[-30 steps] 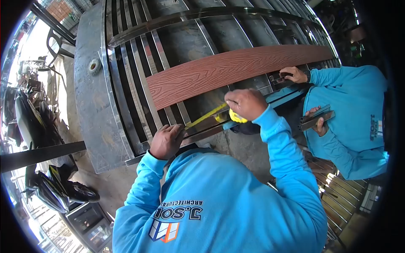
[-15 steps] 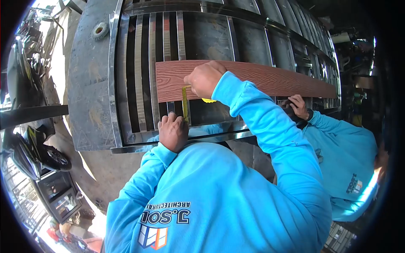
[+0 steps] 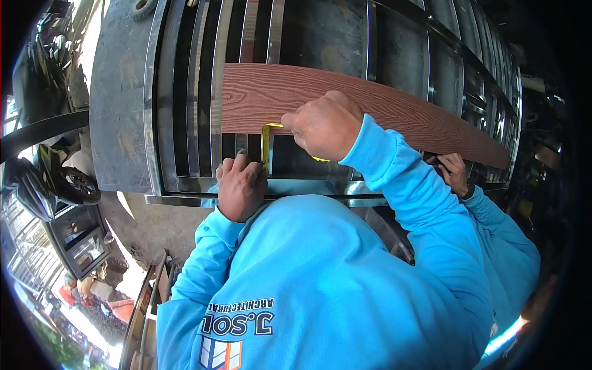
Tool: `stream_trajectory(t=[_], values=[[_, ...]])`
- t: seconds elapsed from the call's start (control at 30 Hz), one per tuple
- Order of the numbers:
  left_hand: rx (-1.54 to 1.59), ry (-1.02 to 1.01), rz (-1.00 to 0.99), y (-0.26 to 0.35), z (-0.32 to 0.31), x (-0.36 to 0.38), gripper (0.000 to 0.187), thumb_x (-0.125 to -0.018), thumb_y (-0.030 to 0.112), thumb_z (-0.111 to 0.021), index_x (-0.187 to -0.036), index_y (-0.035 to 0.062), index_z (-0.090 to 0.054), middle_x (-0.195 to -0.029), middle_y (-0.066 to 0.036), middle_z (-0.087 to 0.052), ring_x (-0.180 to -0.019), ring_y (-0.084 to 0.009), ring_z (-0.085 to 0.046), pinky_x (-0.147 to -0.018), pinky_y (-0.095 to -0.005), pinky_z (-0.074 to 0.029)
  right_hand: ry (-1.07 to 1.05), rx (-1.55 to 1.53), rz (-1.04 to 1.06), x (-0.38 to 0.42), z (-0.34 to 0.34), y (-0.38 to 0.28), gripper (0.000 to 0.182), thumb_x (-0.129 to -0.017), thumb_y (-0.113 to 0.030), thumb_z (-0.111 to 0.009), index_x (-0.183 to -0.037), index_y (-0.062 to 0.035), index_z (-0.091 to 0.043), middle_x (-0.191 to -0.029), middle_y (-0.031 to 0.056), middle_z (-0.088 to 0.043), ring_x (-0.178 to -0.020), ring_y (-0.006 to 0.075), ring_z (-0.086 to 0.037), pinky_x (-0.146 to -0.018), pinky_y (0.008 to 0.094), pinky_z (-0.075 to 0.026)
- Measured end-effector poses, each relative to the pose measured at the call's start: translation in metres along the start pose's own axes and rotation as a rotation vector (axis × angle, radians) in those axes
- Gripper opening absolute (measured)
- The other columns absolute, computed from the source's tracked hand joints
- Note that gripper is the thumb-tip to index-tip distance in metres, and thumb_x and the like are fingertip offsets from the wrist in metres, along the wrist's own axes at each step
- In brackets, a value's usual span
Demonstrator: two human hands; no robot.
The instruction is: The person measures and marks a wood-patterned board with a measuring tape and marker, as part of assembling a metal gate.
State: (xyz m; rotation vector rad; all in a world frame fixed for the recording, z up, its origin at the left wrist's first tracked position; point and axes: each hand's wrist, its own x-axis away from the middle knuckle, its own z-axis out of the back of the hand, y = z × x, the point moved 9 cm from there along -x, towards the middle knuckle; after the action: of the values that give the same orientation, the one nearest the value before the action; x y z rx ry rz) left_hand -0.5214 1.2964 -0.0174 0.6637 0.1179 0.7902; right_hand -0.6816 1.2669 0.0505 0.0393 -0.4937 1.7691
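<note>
A reddish-brown wood-grain plank (image 3: 259, 92) lies across a metal frame (image 3: 154, 105) with parallel bars. My left hand (image 3: 240, 185) has its fingers bent at the lower end of a yellow tape measure (image 3: 266, 147), by the frame's near rail. The tape rises from there and bends near the plank's lower edge toward my right hand (image 3: 325, 125). My right hand is closed in a grip over the plank's near edge, and yellow shows below it. What its fingers hold is mostly hidden under the hand.
At the right, a co-worker's hand (image 3: 455, 172) touches the plank's near edge. A grey sheet (image 3: 120, 123) lies left of the frame, with a round ring-like object (image 3: 142, 7) at its top. A motorcycle (image 3: 61, 179) stands at the far left.
The view has shifted, so the plank and frame look larger. My right hand stays at the tape's bend, and my left hand remains at its lower end.
</note>
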Motion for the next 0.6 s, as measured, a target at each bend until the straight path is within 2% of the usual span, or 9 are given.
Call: stream_trajectory(t=[0.07,0.4,0.57,0.6], values=[[0.010,0.025,-0.008,0.0010,0.0013,-0.0010,0.011,-0.078,0.015,-0.072,-0.083,0.0088,-0.065,-0.100,-0.013,-0.057,-0.087,-0.0322,-0.052,-0.079,-0.0454,-0.038,-0.022,0.000,-0.003,0.0004,-0.0004,0.0002,0.012,-0.083,-0.020,-0.067,-0.090,-0.0106,-0.069,-0.074,0.0110,-0.070,-0.071,0.0310,-0.070,-0.063,0.0462,-0.054],[0.019,0.007,-0.009,-0.0006,-0.0009,-0.0014,0.012,-0.079,0.015,-0.072,-0.085,0.0084,-0.065,-0.105,-0.014,-0.057,-0.088,-0.0327,-0.051,-0.079,-0.0455,-0.038,-0.048,-0.019,-0.034,0.0014,-0.0061,0.0063,0.017,-0.084,-0.019,-0.067,-0.098,-0.0107,-0.072,-0.075,0.0107,-0.071,-0.071,0.0300,-0.070,-0.063,0.0446,-0.055],[0.014,-0.013,-0.001,-0.0026,-0.0031,-0.0007,0.012,-0.079,0.015,-0.072,-0.085,0.0083,-0.064,-0.106,-0.013,-0.057,-0.088,-0.0324,-0.050,-0.079,-0.0453,-0.038,-0.048,-0.039,-0.050,0.0025,-0.0067,0.0079,0.014,-0.086,-0.019,-0.067,-0.096,-0.0112,-0.072,-0.075,0.0107,-0.071,-0.070,0.0294,-0.070,-0.063,0.0443,-0.056],[0.010,-0.030,0.006,-0.0023,-0.0033,-0.0010,0.013,-0.079,0.014,-0.073,-0.088,0.0080,-0.065,-0.110,-0.014,-0.058,-0.089,-0.0322,-0.051,-0.080,-0.0445,-0.038,-0.046,-0.043,-0.054,0.0027,-0.0070,0.0084,0.014,-0.086,-0.019,-0.067,-0.096,-0.0112,-0.072,-0.075,0.0107,-0.071,-0.070,0.0292,-0.070,-0.064,0.0442,-0.056]])
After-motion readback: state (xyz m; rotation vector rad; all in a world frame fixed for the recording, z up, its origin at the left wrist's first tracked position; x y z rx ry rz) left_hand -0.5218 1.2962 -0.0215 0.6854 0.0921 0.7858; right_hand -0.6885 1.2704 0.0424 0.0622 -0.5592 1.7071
